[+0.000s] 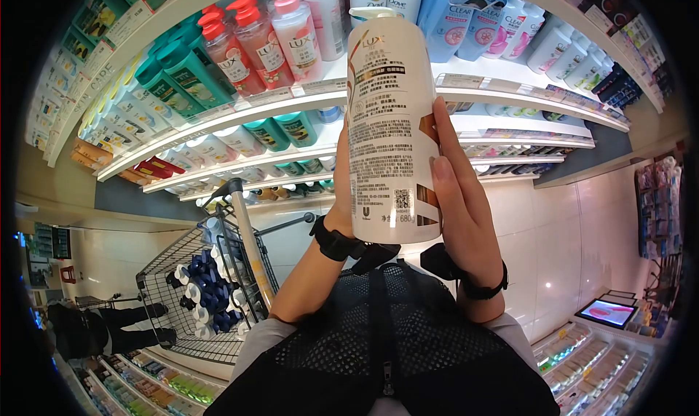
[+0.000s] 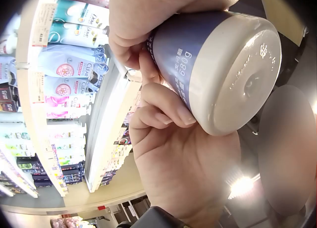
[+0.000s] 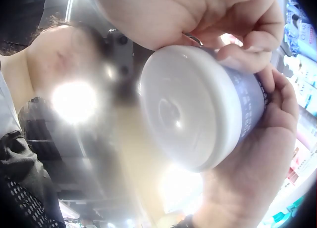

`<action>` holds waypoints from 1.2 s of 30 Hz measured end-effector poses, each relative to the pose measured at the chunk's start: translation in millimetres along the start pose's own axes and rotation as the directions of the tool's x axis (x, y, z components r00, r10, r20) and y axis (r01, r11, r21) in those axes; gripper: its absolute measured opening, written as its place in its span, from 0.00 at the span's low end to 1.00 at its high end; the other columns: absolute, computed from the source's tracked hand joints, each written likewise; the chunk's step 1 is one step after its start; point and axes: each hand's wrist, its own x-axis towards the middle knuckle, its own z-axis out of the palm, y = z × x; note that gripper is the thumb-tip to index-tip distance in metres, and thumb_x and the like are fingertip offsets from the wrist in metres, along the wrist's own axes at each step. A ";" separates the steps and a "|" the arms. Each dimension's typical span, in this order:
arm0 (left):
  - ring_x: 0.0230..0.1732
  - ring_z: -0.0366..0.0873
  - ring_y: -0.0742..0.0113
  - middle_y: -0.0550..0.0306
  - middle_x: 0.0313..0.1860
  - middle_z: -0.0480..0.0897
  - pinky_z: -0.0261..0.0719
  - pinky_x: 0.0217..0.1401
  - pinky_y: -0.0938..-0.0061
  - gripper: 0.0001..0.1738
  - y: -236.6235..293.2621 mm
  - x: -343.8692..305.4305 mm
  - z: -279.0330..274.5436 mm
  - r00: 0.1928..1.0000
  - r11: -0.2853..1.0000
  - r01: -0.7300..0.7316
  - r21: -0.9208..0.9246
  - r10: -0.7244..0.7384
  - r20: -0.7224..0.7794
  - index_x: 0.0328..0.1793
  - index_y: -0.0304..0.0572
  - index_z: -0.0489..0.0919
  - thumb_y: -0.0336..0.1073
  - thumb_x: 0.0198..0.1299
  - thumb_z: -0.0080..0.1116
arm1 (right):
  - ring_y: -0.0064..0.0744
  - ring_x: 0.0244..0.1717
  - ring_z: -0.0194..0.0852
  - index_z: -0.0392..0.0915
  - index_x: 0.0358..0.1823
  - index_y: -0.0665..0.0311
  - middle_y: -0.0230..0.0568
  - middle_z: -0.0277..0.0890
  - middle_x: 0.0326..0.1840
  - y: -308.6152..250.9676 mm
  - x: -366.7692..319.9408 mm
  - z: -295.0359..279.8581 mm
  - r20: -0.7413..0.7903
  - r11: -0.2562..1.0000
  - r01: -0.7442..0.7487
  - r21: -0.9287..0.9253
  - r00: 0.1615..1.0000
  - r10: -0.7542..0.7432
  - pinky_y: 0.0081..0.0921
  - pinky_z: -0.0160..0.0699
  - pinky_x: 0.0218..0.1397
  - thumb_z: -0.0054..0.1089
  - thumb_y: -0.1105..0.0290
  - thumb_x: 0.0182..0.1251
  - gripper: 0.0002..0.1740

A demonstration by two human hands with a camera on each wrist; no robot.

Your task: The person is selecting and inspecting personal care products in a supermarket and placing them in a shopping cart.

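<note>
A large white LUX pump bottle (image 1: 393, 132) is held up, its printed back facing the head camera and its pump end toward the shelves. My left hand (image 1: 342, 190) grips its left side, with most of the fingers hidden behind it. On the right side my right hand (image 1: 466, 205) holds it with bent fingers. From the left wrist view, the bottle's round base (image 2: 240, 79) lies between my left hand (image 2: 163, 15) and the curled fingers of my right hand (image 2: 183, 154). The right wrist view shows the base (image 3: 183, 109) too, between both hands.
Shelves (image 1: 291, 99) of shampoo bottles stretch across the front, with red-capped pump bottles (image 1: 237, 56) at left and blue refill packs (image 1: 455, 23) behind. A wire shopping cart (image 1: 196, 292) holding several bottles stands at lower left. Behind it is a person in dark clothes (image 1: 95, 329).
</note>
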 end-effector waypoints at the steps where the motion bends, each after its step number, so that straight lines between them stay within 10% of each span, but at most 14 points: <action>1: 0.45 0.75 0.62 0.49 0.49 0.72 0.78 0.45 0.70 0.28 -0.1 0.3 -0.9 1.000 1.000 -0.006 0.004 0.006 0.001 0.58 0.40 0.62 0.54 0.63 0.31 | 0.43 0.56 0.59 0.45 0.66 0.69 0.56 0.60 0.55 0.7 0.4 0.1 0.000 1.000 -0.001 0.000 1.000 0.001 0.31 0.51 0.60 0.34 0.66 0.67 0.27; 23: 0.44 0.76 0.61 0.47 0.49 0.73 0.79 0.43 0.69 0.27 -1.9 -1.7 -11.3 1.000 0.995 0.014 -0.101 -0.013 0.007 0.59 0.38 0.60 0.52 0.64 0.30 | 0.42 0.56 0.59 0.45 0.66 0.68 0.56 0.59 0.56 3.8 -4.0 1.1 -0.004 0.997 0.064 -0.030 0.998 -0.065 0.30 0.53 0.59 0.36 0.67 0.66 0.28; 36: 0.44 0.74 0.69 0.53 0.48 0.73 0.75 0.46 0.78 0.28 10.0 -9.3 19.5 0.992 0.923 -0.092 0.375 0.118 -0.046 0.58 0.39 0.63 0.52 0.65 0.27 | 0.40 0.68 0.42 0.40 0.67 0.65 0.51 0.44 0.68 1.4 -7.8 -2.8 0.054 0.991 -0.047 0.128 0.998 0.041 0.29 0.42 0.66 0.32 0.59 0.68 0.30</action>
